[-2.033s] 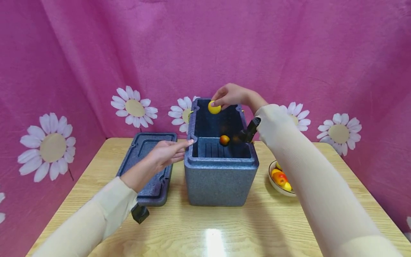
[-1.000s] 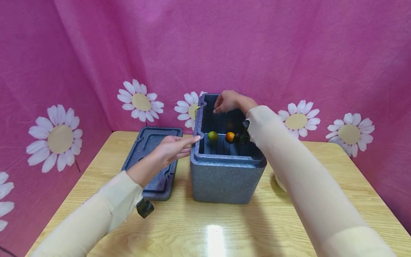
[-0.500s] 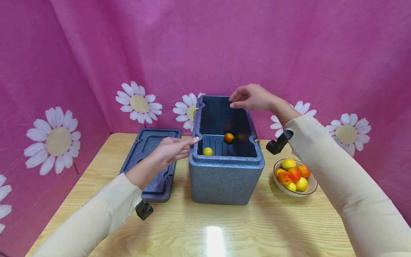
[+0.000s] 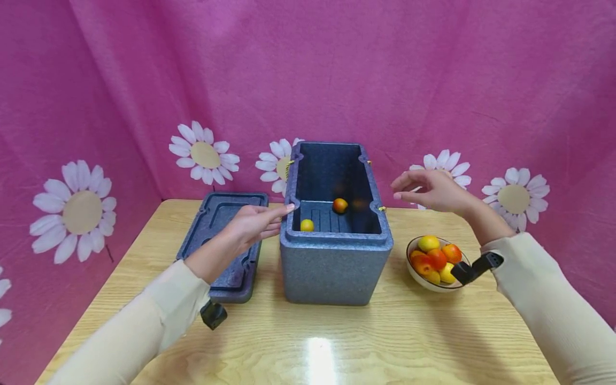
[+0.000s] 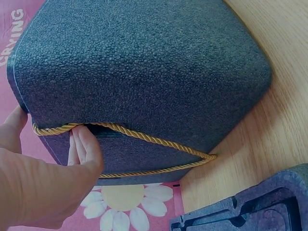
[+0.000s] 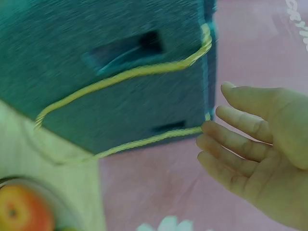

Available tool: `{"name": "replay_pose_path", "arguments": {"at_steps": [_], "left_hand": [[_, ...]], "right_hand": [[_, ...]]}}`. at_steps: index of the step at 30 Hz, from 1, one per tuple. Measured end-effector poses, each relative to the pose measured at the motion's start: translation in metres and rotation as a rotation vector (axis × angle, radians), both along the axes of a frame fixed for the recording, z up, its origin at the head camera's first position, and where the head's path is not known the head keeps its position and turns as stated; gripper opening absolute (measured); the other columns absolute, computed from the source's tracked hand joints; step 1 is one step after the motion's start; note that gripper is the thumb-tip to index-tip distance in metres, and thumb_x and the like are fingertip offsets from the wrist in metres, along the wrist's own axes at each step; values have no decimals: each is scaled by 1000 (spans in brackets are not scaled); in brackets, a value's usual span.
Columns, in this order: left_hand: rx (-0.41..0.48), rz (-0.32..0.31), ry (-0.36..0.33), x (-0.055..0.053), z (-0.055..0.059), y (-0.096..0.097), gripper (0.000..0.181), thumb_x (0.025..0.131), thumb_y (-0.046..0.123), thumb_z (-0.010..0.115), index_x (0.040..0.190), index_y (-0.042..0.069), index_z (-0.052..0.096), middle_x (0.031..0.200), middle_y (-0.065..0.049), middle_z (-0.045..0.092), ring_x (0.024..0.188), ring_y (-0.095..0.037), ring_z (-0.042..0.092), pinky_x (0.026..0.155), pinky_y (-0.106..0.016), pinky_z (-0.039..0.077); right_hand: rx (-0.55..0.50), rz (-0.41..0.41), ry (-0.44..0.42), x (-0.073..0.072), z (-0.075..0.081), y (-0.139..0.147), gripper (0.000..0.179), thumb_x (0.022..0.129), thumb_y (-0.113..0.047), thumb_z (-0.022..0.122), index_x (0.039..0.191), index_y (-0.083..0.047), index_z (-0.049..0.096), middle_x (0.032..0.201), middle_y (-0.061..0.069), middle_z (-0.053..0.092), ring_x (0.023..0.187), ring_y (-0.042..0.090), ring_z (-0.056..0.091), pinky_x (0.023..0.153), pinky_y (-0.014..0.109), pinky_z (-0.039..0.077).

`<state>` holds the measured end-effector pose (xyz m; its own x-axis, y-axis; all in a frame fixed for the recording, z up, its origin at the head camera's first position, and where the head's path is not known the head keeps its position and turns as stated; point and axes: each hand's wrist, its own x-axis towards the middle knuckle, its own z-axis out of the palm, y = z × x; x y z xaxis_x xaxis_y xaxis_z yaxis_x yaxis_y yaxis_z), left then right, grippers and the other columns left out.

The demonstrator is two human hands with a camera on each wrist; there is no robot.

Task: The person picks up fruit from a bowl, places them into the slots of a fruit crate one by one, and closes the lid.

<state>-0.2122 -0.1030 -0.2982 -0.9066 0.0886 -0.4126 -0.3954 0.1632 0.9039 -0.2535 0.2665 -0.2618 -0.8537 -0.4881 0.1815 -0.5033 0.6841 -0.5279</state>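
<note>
A dark grey foam cooler box [image 4: 331, 275] stands lidless on the table. My left hand [image 4: 252, 223] holds its left edge: the thumb lies on the rim, and the fingertips reach under the gold cord [image 5: 159, 140] at the side recess. Inside the box lie a round yellow fruit [image 4: 307, 225], near the front left, and a red-orange fruit [image 4: 339, 206]. My right hand [image 4: 430, 188] hovers right of the box with nothing in it, its fingers loosely bent. In the right wrist view, the fingers are spread beside the box's yellow cord [image 6: 139, 72].
A cream bowl [image 4: 435, 287] of several red and yellow fruits stands right of the box, beyond the right wrist's black camera [image 4: 474, 269]. The box's grey lid [image 4: 231, 243] lies upside down at the left. A pink daisy-print cloth [image 4: 332, 69] hangs behind the wooden table [image 4: 260, 347].
My right hand let go of the yellow fruit inside the box, then swung out to the right. The fruit came to lie at the front left inside. My left hand stayed on the rim.
</note>
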Motion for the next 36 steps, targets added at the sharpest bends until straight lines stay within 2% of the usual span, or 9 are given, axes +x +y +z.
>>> {"name": "replay_pose_path", "arguments": {"at_steps": [3, 6, 12, 16, 21, 29, 36], "left_hand": [[-2, 4, -1, 0, 0, 0, 85, 84, 42, 72, 146, -2, 33, 146, -17, 47, 131, -23, 53, 108, -35, 47], [-1, 8, -2, 0, 0, 0, 84, 84, 42, 72, 145, -2, 35, 146, -17, 48, 131, -23, 53, 108, -36, 47], [-5, -2, -2, 1, -2, 1, 79, 84, 42, 71, 142, -1, 40, 145, -17, 49, 130, -23, 54, 108, -36, 47], [-1, -5, 3, 1, -2, 1, 76, 85, 42, 71, 141, -1, 42, 145, -17, 49, 130, -23, 54, 107, -35, 47], [16, -10, 14, 1, -1, 1, 75, 86, 41, 70, 141, -1, 42, 145, -18, 48, 131, -24, 53, 109, -34, 47], [26, -8, 7, 2, -2, 2, 72, 85, 40, 71, 140, 0, 45, 145, -18, 48, 132, -24, 52, 109, -35, 46], [22, 6, 7, 2, 0, 1, 74, 85, 41, 71, 140, 0, 44, 144, -18, 49, 130, -24, 54, 110, -36, 46]], "right_hand": [[-20, 8, -11, 5, -18, 14, 20, 89, -12, 67, 108, -5, 68, 102, 14, 73, 87, -10, 60, 79, 8, 52], [-26, -22, -58, 11, -35, 26, 21, 90, -13, 67, 109, -4, 67, 101, 14, 73, 85, -7, 61, 77, 11, 53], [25, -85, -114, 22, -60, 46, 24, 91, -18, 66, 110, -4, 67, 101, 13, 73, 84, -2, 63, 75, 16, 54], [29, -127, -137, 26, -70, 58, 25, 91, -20, 66, 110, -4, 66, 101, 14, 73, 83, 1, 63, 71, 19, 55], [29, -155, -132, 22, -83, 74, 26, 91, -17, 65, 110, 1, 65, 102, 18, 71, 82, 2, 63, 67, 19, 56], [74, -224, -217, 22, -102, 91, 33, 92, -22, 64, 116, 1, 63, 106, 16, 71, 86, 3, 61, 73, 15, 51], [132, -206, -171, 22, -103, 86, 32, 89, -25, 69, 111, -2, 66, 101, 12, 72, 89, 15, 64, 73, 16, 51]]}}
